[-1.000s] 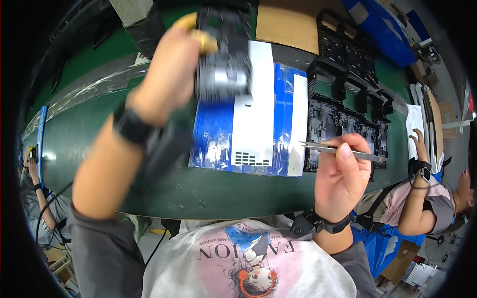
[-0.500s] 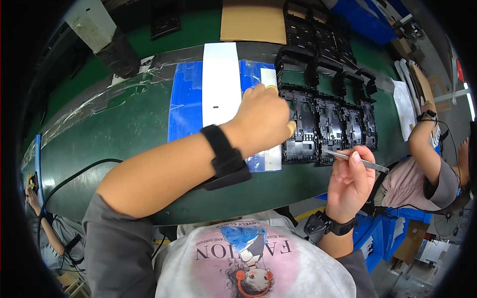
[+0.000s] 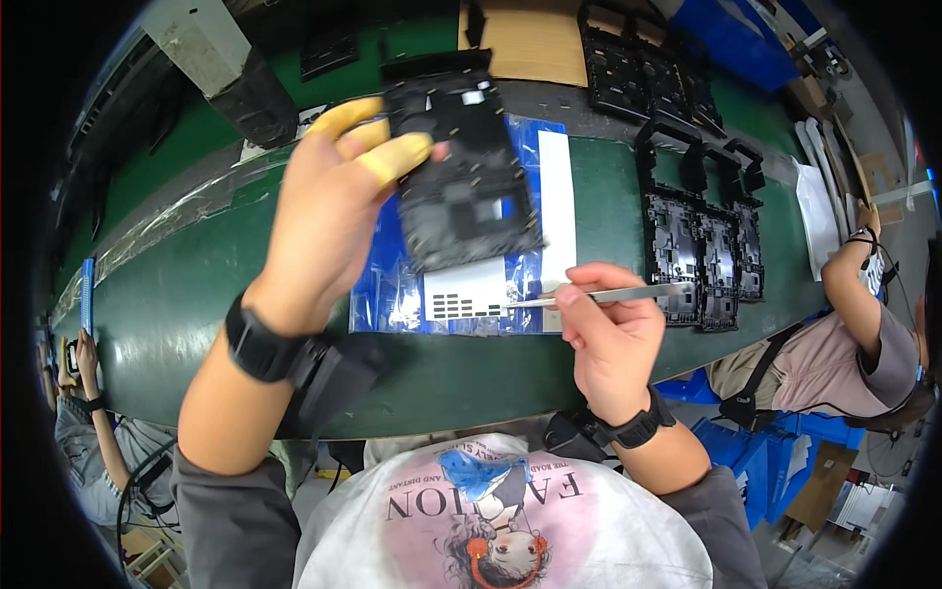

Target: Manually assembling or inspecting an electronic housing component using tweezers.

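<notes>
My left hand (image 3: 329, 196), with yellow covers on its fingers, grips a black plastic frame (image 3: 456, 187) by its left edge. The frame is lifted and tilted above the blue sheet (image 3: 378, 294). Pinched in my right hand (image 3: 618, 344) is a pair of metal tweezers (image 3: 633, 294). Their tips point left, at the end of the lowest row of small black pads (image 3: 453, 306) on a white sheet (image 3: 471, 279). Whether the tips hold a pad is too small to tell. The held frame hides the upper part of this sheet.
More black frames (image 3: 677, 250) stand in a row on the green table (image 3: 226, 304) to my right, with others (image 3: 628, 74) behind. A cardboard piece (image 3: 535, 44) lies at the back. A grey post (image 3: 201, 49) rises at far left. Co-workers' arms (image 3: 849, 280) show at both sides.
My left hand has taken a black frame from the row and swung it left over the sheets. My right hand has moved left, bringing the tweezers to the pads.
</notes>
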Available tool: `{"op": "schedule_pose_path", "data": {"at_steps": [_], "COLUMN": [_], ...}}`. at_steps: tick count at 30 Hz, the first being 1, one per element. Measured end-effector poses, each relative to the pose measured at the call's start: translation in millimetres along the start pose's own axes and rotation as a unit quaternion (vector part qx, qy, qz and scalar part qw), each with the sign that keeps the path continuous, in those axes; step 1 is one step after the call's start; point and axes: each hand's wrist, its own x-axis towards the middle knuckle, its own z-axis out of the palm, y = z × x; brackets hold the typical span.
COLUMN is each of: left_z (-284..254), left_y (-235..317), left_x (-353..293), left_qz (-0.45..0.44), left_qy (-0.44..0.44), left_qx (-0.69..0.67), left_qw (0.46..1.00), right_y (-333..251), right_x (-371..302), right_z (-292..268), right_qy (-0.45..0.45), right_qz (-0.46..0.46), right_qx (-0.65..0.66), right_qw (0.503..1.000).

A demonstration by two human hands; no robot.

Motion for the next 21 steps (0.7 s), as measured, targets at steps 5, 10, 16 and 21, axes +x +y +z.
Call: {"op": "schedule_pose_path", "data": {"at_steps": [5, 10, 16, 21], "left_z": [-22, -22, -16, -15], "left_y": [5, 9, -10, -16], "left_x": [-39, -51, -49, -49], "left_qz": [0.022, 0.009, -0.007, -0.028], "left_qy": [0.065, 0.065, 0.102, 0.084], "left_qx": [-0.068, -0.147, -0.138, -0.171], "left_qw": [0.995, 0.987, 0.985, 0.981], "right_y": [6, 9, 6, 6], "right_x": [4, 7, 9, 9], "right_z": [1, 1, 2, 2], "right_qy": [0.005, 0.012, 0.008, 0.014], "right_qz": [0.037, 0.067, 0.109, 0.092], "right_qx": [-0.022, -0.039, -0.015, -0.029], "right_qw": [0.999, 0.997, 0.994, 0.995]}}
